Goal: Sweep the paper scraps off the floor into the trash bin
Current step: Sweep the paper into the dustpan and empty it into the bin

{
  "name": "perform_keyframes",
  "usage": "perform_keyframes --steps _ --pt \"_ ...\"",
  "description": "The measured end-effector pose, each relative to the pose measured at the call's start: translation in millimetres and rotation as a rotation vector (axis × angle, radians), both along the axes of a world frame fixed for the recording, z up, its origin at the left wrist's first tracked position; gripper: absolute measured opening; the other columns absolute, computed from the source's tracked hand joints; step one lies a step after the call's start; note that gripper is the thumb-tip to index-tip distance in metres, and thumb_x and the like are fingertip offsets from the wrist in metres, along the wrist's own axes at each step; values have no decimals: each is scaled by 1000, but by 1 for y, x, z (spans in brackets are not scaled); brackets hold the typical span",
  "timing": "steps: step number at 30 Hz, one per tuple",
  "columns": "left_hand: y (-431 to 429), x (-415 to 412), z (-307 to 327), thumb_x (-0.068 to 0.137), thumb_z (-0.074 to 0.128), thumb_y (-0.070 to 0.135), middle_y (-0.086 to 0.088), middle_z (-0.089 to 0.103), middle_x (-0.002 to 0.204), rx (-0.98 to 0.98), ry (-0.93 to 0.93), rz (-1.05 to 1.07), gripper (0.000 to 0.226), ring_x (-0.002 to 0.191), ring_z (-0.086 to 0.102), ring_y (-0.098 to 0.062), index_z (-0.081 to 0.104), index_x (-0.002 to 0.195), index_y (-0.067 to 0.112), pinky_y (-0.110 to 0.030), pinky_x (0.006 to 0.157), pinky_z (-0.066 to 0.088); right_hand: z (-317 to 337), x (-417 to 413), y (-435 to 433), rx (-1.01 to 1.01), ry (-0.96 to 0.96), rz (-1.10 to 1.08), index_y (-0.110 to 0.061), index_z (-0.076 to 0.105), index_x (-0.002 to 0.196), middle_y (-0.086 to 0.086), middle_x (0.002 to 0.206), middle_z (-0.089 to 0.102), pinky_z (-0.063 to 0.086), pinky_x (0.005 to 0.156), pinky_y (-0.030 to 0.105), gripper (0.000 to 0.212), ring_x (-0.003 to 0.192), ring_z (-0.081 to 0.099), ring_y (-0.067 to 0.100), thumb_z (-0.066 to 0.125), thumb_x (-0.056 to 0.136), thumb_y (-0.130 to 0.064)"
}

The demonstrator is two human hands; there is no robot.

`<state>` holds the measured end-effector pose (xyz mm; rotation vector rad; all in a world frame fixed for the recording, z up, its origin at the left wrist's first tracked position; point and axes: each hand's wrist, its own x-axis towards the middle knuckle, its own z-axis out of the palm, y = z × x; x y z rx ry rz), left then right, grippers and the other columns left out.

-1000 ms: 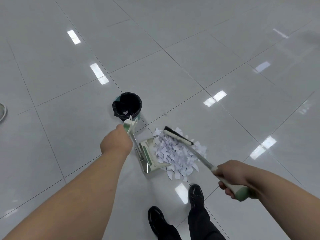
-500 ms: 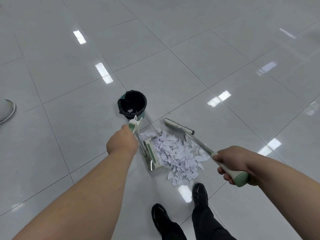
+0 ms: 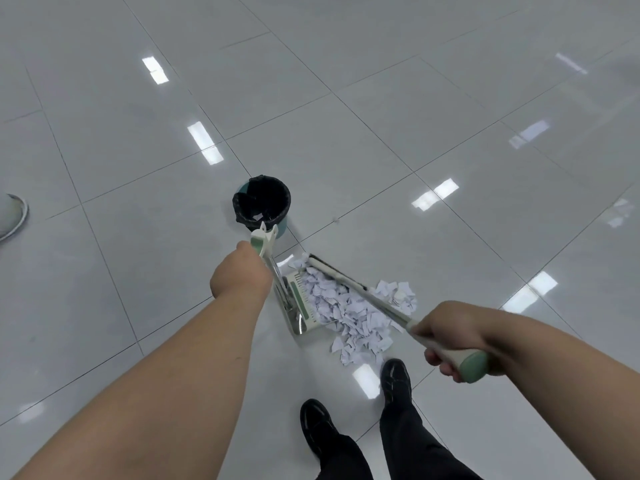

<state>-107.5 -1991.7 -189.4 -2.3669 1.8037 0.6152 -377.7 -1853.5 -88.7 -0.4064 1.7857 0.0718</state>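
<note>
Paper scraps [image 3: 349, 313] heap at lower centre, partly on one dustpan [image 3: 303, 299], some past its edge; one trash bin [image 3: 263, 206] just above. Left hand [image 3: 240, 275] grips the dustpan handle, right hand [image 3: 450, 330] grips one broom [image 3: 332, 271]; bare floor [image 3: 381, 150] spreads above

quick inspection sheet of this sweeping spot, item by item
surface: glossy grey tiled floor, ceiling lights reflected in it
job's things: paper scraps heaped partly on the dustpan, some on the floor beside it; broom across the heap; black-lined trash bin upright just beyond, a scrap or two inside
clutter: one tiny speck on the floor right of the bin
grippers: left hand grips the dustpan handle; right hand grips the broom handle
cables: nothing seen
surroundings: the person's black shoes; another shoe at the left edge
</note>
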Motion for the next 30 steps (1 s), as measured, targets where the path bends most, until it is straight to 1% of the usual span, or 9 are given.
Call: perform_keyframes --steps 5,7,9,11,12,16,21,26,30 --pt "1 3 7 95 50 20 -6 56 90 -1 104 20 16 83 57 -31 50 109 12 -34 66 44 39 -16 -12 19 -79 -192 -8 56 108 8 61 56 35 33 16 20 35 44 14 50 102 -26" --pt "7 7 7 92 51 21 -6 60 87 23 208 53 11 78 59 -31 54 99 13 -32 62 42 47 -16 -13 22 -102 -238 -7 57 108 7 63 57 35 32 16 21 35 45 13 53 101 -27" --pt "13 10 9 87 54 19 -8 63 83 67 341 135 7 69 60 -30 59 88 14 -31 60 46 51 -12 -14 32 -133 -272 -9 57 104 5 62 56 36 31 15 20 34 46 12 55 99 -28" --pt "20 13 7 83 56 17 -10 65 78 102 483 239 11 62 64 -31 64 89 12 -34 61 54 52 -8 -15 39 -162 -276 -11 55 97 3 61 55 37 32 15 16 34 47 12 58 96 -26" --pt "24 12 8 82 55 16 -10 64 75 103 534 270 14 59 62 -30 65 91 12 -34 59 52 52 -5 -16 35 -176 -269 -11 54 94 3 62 55 37 32 15 15 34 46 12 60 94 -25" --pt "45 6 20 83 52 18 -12 65 77 33 508 271 8 63 60 -32 58 83 13 -35 57 50 50 2 -23 -25 -206 -282 -11 53 86 3 61 54 37 34 15 10 35 47 12 61 88 -15" --pt "66 12 50 79 51 19 -8 62 72 -8 502 271 9 62 61 -32 55 80 12 -32 57 45 55 1 -38 -137 -218 -353 -9 53 94 7 64 57 40 35 17 11 37 51 15 60 85 -11" --pt "88 28 85 81 51 17 -7 48 65 -48 539 364 7 53 42 -25 49 79 11 -31 52 37 64 -4 -52 -216 -222 -354 -9 56 95 8 67 59 43 38 18 11 39 54 16 60 85 -12" --pt "99 29 113 80 51 13 -6 44 64 -135 601 407 11 54 37 -22 43 74 13 -32 52 32 68 2 -66 -255 -276 -343 -12 54 86 7 65 55 42 37 17 5 44 52 16 59 86 -11"
